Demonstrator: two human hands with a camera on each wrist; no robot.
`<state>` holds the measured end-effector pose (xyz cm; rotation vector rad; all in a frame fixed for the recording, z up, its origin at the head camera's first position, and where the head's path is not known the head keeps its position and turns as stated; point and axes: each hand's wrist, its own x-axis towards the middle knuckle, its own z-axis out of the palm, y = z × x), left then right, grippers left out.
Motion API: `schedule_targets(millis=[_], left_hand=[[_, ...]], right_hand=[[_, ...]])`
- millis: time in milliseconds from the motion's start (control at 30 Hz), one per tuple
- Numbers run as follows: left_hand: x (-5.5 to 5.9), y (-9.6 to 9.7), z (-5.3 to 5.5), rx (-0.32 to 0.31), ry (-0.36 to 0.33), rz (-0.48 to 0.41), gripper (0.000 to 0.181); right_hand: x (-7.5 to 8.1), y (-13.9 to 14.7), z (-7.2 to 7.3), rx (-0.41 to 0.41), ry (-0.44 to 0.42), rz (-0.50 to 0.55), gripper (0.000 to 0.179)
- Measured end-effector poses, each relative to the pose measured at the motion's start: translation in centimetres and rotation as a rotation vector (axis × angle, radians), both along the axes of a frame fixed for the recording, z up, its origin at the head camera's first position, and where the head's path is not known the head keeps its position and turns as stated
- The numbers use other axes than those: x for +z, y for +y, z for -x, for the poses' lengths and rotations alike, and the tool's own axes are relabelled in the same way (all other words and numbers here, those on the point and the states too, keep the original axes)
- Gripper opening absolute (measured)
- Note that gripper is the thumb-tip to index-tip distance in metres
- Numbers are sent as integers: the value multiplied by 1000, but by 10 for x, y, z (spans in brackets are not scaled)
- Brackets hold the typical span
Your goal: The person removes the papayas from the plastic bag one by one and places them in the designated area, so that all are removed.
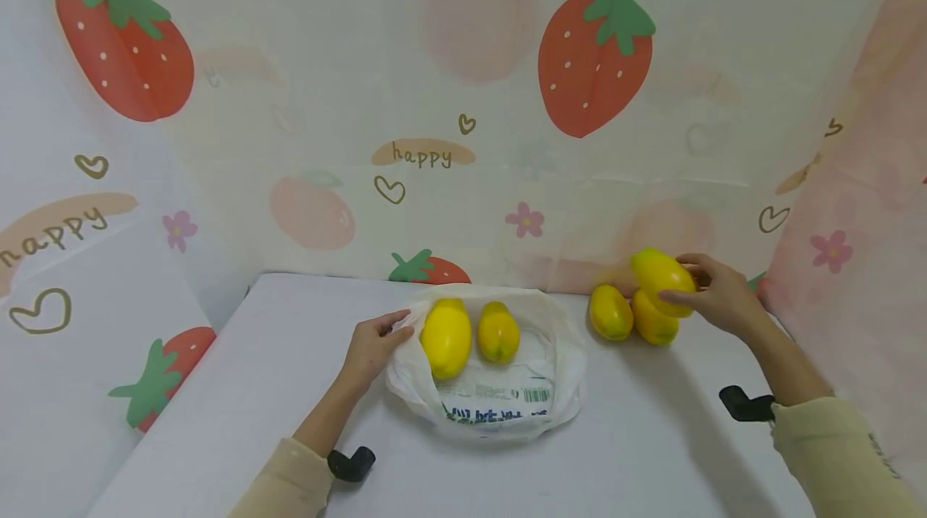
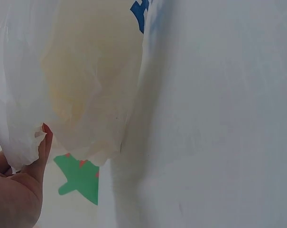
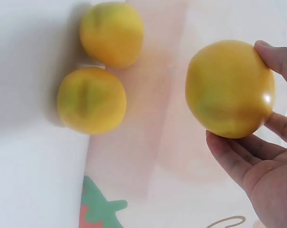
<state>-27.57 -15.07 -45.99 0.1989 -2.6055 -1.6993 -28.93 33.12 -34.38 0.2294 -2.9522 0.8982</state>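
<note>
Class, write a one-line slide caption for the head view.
Left hand holds bag open; right hand lifts a mango.

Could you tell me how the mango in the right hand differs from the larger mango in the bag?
The held mango is lifted off the table, gripped by the right hand; the bag mango lies inside the white bag, untouched. The held one sits at the right by two loose mangoes; the bag one lies by the left hand, which pinches the bag's edge. Both are yellow with green tinges.
</note>
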Motion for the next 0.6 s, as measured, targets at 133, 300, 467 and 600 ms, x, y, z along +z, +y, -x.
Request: schedule_targets(millis=[133,300,467,600], left_hand=[[-1,-1,0,1,-6,-4,41],[-2,-1,1,-2,-5,-11,41],[-1,-2,2,-6,-1,-15,41],[-1,-2,2,-7,1,-22,41]], right_hand=[[-3,5,1,-22,-6,-7,78],[-6,11,2,-60,-10,-14,79],[-9,17,3,-97,-28,0,82],[-13,22,5,-114,-31,1,82]])
